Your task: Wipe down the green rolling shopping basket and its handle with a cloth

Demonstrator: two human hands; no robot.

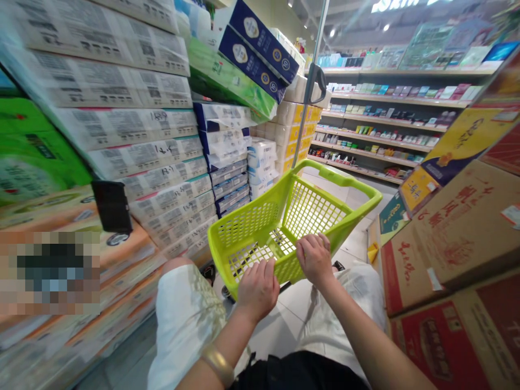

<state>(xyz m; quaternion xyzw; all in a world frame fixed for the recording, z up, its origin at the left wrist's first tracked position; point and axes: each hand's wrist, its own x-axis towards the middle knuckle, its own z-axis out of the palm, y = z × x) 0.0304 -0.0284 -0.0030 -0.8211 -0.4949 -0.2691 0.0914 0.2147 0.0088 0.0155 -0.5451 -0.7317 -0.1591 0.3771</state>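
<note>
A lime-green plastic shopping basket (249, 219) with slotted walls stands between my knees, tilted in view. Nothing shows inside it. My left hand (258, 290) is closed over its near rim, fingers curled over the edge. To the right, my right hand (316, 257) grips the same rim near the corner. The basket's raised loop handle (345, 181) is at the far right end, apart from both hands. A dark wheel (227, 293) shows beneath the near left corner.
Stacked wrapped paper packs (158, 149) rise on the left, with a black flat rectangular object (111, 207) beside them. Cardboard cartons (463, 222) line the right. Behind are a dark door-like handle (319, 84) on a slim upright and shelves (406, 122) of small products.
</note>
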